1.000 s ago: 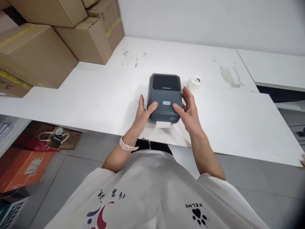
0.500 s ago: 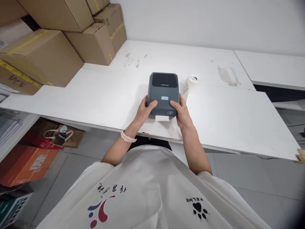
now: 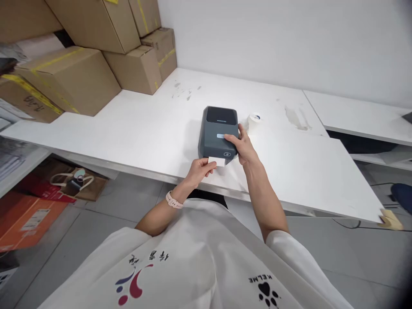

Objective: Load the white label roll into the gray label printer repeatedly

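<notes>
A dark grey label printer (image 3: 216, 131) stands on the white table (image 3: 135, 128) near its front edge. A white label (image 3: 217, 162) sticks out of the slot at its front. My left hand (image 3: 199, 170) pinches the left end of that label between thumb and fingers. My right hand (image 3: 242, 146) rests on the printer's right side, with the thumb on the pale blue button on top. A watch with a pink band is on my left wrist.
A white roll of tape or labels (image 3: 254, 120) lies just right of the printer. Cardboard boxes (image 3: 67, 77) are stacked at the table's left and back left. A second white table (image 3: 357, 116) adjoins on the right. Under the table lie an orange box (image 3: 22, 219) and a bag (image 3: 77, 182).
My left hand has left the printer's left side and dropped to the front, taking hold of the label. My right hand has shifted up onto the printer's top right. The camera view moved slightly.
</notes>
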{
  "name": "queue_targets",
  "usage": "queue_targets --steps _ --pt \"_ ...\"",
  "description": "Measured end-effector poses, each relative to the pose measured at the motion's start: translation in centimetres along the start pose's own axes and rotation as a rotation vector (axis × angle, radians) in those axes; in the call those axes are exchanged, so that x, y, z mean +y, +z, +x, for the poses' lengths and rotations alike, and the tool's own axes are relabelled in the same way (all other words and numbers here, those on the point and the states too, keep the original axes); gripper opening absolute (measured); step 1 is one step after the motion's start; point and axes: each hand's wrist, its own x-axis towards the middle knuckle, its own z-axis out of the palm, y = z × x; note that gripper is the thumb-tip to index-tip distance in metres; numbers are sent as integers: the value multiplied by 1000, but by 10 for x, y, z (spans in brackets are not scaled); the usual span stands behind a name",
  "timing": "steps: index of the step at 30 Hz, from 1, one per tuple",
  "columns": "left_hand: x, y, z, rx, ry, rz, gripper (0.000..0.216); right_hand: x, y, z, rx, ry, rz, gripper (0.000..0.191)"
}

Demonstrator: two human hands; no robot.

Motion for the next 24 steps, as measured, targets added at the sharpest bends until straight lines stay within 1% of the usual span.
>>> queue_targets --steps 3,6,10,11,13,15,16,17,18,20,22,24 --pt "-8 -1 0 31 56 45 34 -10 6 4 39 0 -33 124" --pt "-15 -1 0 56 82 103 35 -17 10 6 62 27 -49 127" --pt "-13 -6 -4 14 151 183 37 -24 12 7 57 41 -58 129" --pt "-10 -8 -5 45 180 199 40 -25 13 8 61 38 -56 128" --pt "-5 -15 -6 206 260 218 41 -24 12 8 68 34 -48 127" --pt "0 -21 -5 375 348 237 33 -18 10 4 68 20 -40 125" --pt "1 -24 -3 413 378 256 31 -13 9 -1 63 -2 -37 123" --pt "2 -27 0 413 391 279 36 -7 6 -6 56 -33 -33 119" --pt "3 -28 2 379 388 306 45 1 4 -13 49 -67 -32 113" --pt "4 -30 7 259 364 357 60 17 -2 -28 49 -124 -36 98" --pt "7 -30 10 161 373 386 66 29 -7 -40 64 -158 -55 85" --pt "16 -31 14 112 420 386 67 33 -11 -44 85 -218 -98 76"
